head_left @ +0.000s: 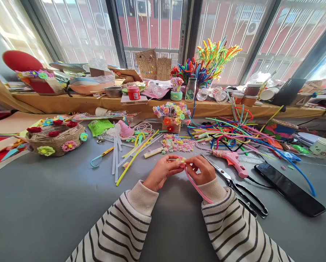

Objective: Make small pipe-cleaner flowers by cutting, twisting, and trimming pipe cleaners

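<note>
Between my two hands, above the grey table, is a small pink and yellow flower (181, 162) of fuzzy pipe cleaner. A loose pink pipe cleaner end (197, 187) trails from it down to my right cuff. My left hand (163, 171) pinches the flower from the left side. My right hand (202, 170) has thumb and forefinger closed on the flower's right edge, where the pink strand leaves it. Large scissors (234, 185) lie just right of my right hand, with a pink glue gun (232, 162) behind them.
A black phone (290, 189) lies at the right. Behind my hands are a pile of small pastel pieces (177, 143), a glue stick (153, 153) and a flower-filled box (171, 123). A rope-wrapped basket (60, 140) stands at the left, and loose pipe cleaners (220, 133) spread at the back right.
</note>
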Demonstrator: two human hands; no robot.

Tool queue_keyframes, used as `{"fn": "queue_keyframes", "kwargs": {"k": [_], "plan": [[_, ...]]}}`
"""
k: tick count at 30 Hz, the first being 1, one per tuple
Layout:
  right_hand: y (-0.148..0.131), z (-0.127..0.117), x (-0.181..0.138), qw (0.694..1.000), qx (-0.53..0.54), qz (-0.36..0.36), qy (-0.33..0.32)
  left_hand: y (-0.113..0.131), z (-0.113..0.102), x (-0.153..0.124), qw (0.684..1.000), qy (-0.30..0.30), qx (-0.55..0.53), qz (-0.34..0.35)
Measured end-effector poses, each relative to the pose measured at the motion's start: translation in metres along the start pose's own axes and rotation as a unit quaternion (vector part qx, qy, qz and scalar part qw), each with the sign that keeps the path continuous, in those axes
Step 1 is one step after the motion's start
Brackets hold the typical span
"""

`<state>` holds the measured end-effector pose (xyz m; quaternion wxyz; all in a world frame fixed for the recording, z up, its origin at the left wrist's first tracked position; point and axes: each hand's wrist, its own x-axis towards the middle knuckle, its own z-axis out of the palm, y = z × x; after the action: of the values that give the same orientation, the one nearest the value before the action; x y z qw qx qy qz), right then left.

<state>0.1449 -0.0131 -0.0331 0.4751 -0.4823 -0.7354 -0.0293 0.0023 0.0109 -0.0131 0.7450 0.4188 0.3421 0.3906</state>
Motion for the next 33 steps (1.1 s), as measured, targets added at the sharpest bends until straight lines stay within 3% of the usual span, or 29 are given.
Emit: {"fn": "queue_keyframes", "kwargs": {"k": [16,21,26,33], "plan": [[0.001,0.000,0.000,0.999,0.012,-0.002,-0.032,0.002,0.002,0.000,1.000,0.009,0.007,-0.003],[-0.003,-0.002,0.002,0.990,0.106,0.092,-0.034,0.003,0.002,0.000,0.999,0.028,0.017,0.017],[-0.001,-0.001,0.001,0.948,0.218,0.233,-0.022,0.006,0.006,-0.002,0.997,0.054,0.040,0.024],[0.005,0.005,-0.001,0.926,0.240,0.288,-0.048,0.006,0.008,-0.003,0.996,0.046,0.067,0.031]]}}
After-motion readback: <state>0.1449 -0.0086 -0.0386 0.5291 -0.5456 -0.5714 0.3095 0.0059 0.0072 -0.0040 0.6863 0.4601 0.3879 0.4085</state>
